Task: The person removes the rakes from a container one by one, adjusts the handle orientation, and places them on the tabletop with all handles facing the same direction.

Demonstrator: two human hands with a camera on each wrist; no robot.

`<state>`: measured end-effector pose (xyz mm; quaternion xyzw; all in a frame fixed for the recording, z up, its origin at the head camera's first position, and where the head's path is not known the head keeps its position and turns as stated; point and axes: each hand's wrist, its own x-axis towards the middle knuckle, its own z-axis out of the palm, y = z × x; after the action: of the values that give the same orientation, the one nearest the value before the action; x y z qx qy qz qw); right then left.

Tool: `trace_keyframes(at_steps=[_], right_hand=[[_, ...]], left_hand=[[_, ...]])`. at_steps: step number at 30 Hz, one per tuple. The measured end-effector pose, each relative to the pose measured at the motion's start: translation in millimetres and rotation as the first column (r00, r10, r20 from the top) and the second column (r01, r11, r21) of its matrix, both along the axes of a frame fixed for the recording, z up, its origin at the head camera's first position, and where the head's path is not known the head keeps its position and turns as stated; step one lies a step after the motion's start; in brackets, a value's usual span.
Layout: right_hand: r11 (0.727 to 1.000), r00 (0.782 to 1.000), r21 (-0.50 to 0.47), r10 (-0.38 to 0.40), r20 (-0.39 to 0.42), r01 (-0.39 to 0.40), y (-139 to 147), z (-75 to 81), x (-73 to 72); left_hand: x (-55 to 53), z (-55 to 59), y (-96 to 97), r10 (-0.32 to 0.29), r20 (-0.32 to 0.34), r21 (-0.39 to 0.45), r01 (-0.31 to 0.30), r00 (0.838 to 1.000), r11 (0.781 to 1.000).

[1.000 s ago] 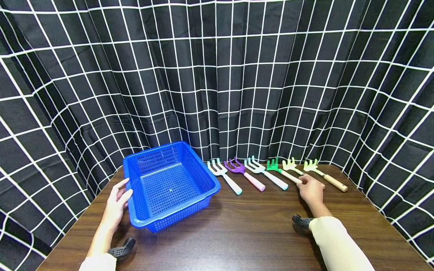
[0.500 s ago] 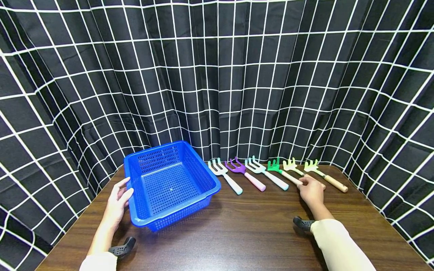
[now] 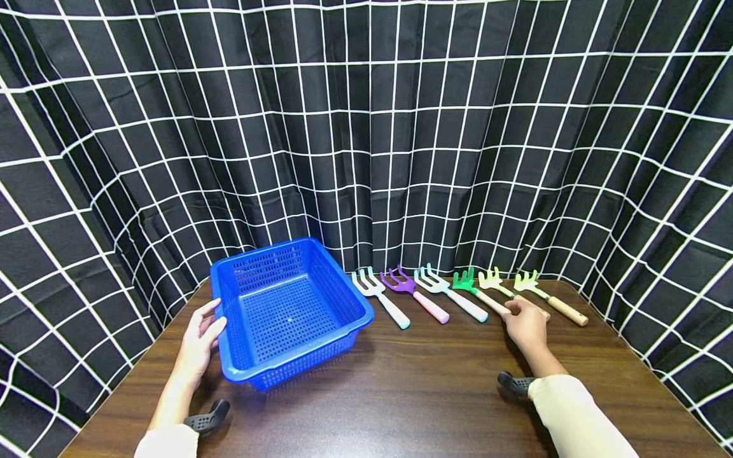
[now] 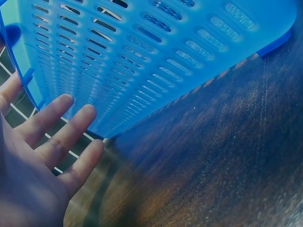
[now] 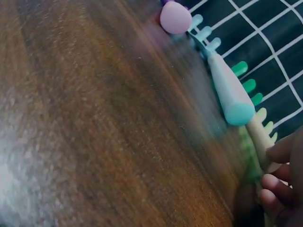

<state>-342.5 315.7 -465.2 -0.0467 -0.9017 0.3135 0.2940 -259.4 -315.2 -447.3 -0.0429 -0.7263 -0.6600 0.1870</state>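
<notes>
My left hand (image 3: 197, 343) holds the near-left rim of a blue plastic basket (image 3: 298, 349). In the left wrist view its thumb and forefinger are at the rim, the other fingers spread beside the slotted wall (image 4: 189, 28). The basket holds nothing. Over on the right, my right hand (image 3: 527, 327) pinches the handle end of a green hand rake (image 3: 465, 281), whose head points to the curtain. That cream handle (image 5: 259, 139) runs between thumb and fingers in the right wrist view. A pale yellow-green hand rake (image 3: 491, 278) lies just beyond, its wooden handle partly behind the hand.
Left of the green rake lie a pale fork with turquoise tips (image 3: 432, 280), a purple fork with a pink handle (image 3: 403, 283) and a white fork (image 3: 372, 286). Another yellow-green rake (image 3: 527, 281) lies far right. A black gridded curtain (image 3: 395, 146) borders the wooden table (image 3: 401, 394).
The head view has shifted very slightly. Both hands keep their places, the left at the basket rim and the right at the green rake's handle end.
</notes>
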Motion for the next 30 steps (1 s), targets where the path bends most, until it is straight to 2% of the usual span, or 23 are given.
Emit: trace_keyframes(at_steps=[7,12,16,19,24,30], right_hand=[[0.997,0.993,-0.018,-0.07,-0.094,0.068,-8,7.5,3.8],[1.0,0.992,-0.02,-0.013,-0.127,0.01,-22,12.0,3.5],[0.999,0.996,-0.015,0.034,-0.076,-0.036,-33,12.1,3.5],[0.997,0.997,0.022,0.075,-0.003,-0.075,-38,12.3,3.9],[0.987,0.982,0.074,0.128,0.141,-0.14,-42,11.0,4.8],[0.985,0.977,0.091,0.132,0.169,-0.149,-41,8.0,2.7]], left_hand=[[-2.0,0.4,0.0,0.001,-0.002,0.007,-0.001,1.0,1.0],[-1.6,-0.8,-0.7,-0.006,-0.006,0.019,0.006,1.0,1.0],[-1.4,-1.7,-0.9,0.001,-0.002,0.011,-0.001,1.0,1.0],[-1.1,-1.5,-1.0,0.006,0.004,0.005,-0.006,1.0,1.0],[-0.5,-0.2,-0.5,0.012,0.016,-0.004,-0.012,1.0,1.0],[-0.5,2.2,0.8,0.018,0.024,-0.023,-0.017,1.0,1.0]])
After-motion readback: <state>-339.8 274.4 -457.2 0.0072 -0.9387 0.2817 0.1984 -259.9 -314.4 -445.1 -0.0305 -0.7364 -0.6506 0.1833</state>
